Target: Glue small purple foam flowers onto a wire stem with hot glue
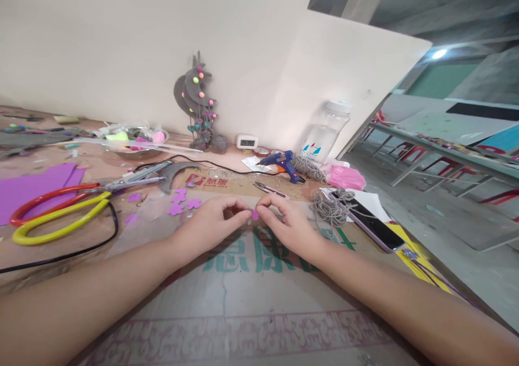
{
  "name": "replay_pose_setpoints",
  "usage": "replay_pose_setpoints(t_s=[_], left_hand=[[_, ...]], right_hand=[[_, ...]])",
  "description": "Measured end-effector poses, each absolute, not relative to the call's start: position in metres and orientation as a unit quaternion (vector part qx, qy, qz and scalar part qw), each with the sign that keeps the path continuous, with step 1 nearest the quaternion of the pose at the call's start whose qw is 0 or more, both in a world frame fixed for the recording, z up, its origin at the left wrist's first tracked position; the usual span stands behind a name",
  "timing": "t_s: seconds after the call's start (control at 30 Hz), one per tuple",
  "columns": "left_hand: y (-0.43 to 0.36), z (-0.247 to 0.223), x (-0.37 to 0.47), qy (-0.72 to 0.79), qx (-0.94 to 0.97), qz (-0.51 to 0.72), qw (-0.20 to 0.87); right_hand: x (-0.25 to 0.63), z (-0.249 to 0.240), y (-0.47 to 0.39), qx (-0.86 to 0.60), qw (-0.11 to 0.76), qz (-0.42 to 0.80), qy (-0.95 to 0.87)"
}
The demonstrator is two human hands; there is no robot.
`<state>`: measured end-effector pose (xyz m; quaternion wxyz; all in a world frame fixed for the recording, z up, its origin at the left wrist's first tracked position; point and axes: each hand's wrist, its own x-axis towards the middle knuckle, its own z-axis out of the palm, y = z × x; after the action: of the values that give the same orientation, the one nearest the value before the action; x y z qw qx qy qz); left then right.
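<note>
Between the fingertips of both hands is a small purple piece [254,214], partly covered by the fingers. My left hand [221,217] pinches it from the left, thumb and index finger together. My right hand [284,220] pinches it from the right in the same way. Both hands are just above a printed cardboard sheet [243,306]. Left of my left hand lie several purple flower-shaped cutouts [175,208]. Beyond the hands rests a pair of tweezers [271,190], and a blue glue gun [286,165] is farther back.
Scissors [60,209] with red and yellow handles lie left beside purple sheets [36,190]. Grey yarn [330,209] and a phone [371,223] lie right. A clear bottle [324,133], a small clock [247,141] and a decorated grey moon ornament [198,101] stand at the back wall.
</note>
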<state>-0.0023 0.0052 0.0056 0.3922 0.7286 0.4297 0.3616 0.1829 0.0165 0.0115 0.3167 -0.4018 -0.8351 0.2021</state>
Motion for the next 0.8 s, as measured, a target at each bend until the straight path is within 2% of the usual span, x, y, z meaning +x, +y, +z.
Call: replay_pose_setpoints(t_s=[0.17, 0.33, 0.6, 0.8], left_hand=[[0.005, 0.006, -0.002, 0.403, 0.731, 0.369, 0.409], [0.003, 0.007, -0.001, 0.445, 0.737, 0.349, 0.371], [0.004, 0.007, -0.002, 0.446, 0.726, 0.351, 0.389], [0.007, 0.006, -0.004, 0.451, 0.698, 0.38, 0.407]], right_hand=[[0.182, 0.012, 0.018, -0.418, 0.324, 0.208, -0.823], [0.182, 0.009, 0.019, -0.41, 0.317, 0.228, -0.824], [0.183, 0.009, 0.019, -0.397, 0.315, 0.234, -0.83], [0.195, 0.018, 0.035, -0.439, 0.346, 0.198, -0.805]])
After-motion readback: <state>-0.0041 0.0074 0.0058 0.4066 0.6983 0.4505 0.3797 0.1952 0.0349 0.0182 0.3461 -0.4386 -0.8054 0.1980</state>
